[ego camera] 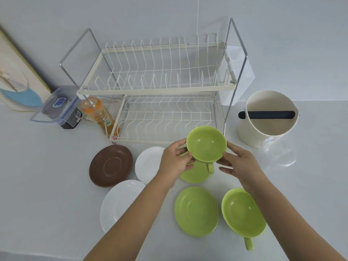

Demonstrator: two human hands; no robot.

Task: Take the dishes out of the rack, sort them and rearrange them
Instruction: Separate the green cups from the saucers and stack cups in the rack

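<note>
My forearms frame the green cup [243, 213]; both hands, left [174, 162] and right [239, 162], grip another cup [206, 144] over a saucer [194, 173]. Tilted, it may slip.

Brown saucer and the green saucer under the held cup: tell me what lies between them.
In the head view, a small white plate lies between the brown saucer and the green saucer, partly hidden by the left hand.

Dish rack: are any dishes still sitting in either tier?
No: both tiers of the dish rack show only bare wire slots, while the plates, saucers and cups lie on the table or in the hands.
</note>
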